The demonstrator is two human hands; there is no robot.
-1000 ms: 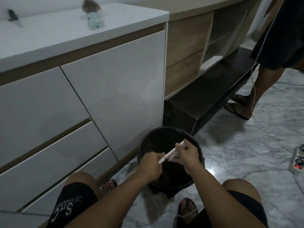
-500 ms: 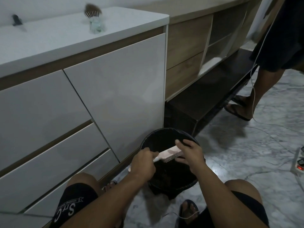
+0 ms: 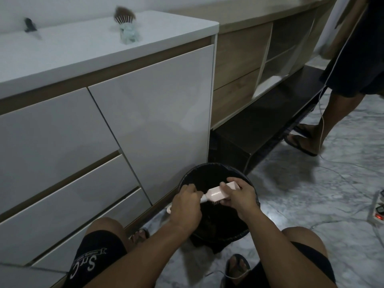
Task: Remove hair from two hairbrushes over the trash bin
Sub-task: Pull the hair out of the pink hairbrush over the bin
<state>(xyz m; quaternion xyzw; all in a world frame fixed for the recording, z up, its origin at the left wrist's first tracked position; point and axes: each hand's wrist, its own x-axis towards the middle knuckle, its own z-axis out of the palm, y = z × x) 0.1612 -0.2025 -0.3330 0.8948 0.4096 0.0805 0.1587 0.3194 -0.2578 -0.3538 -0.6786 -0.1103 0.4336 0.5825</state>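
Hands both clamped on pink hairbrush (image 3: 218, 194) over black trash bin (image 3: 252, 185), left hand (image 3: 186, 206) on handle, right hand (image 3: 239, 196) on head, bristles down; looks light, rigid plastic, best held by handle; second hairbrush (image 3: 124, 17) sits on white counter (image 3: 83, 46).

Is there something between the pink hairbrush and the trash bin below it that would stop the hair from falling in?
Nothing visible does. The pink hairbrush is held bristles-down directly over the open mouth of the black trash bin, by the left hand on its handle and the right hand at its head. Only fingers lie beneath the bristles.
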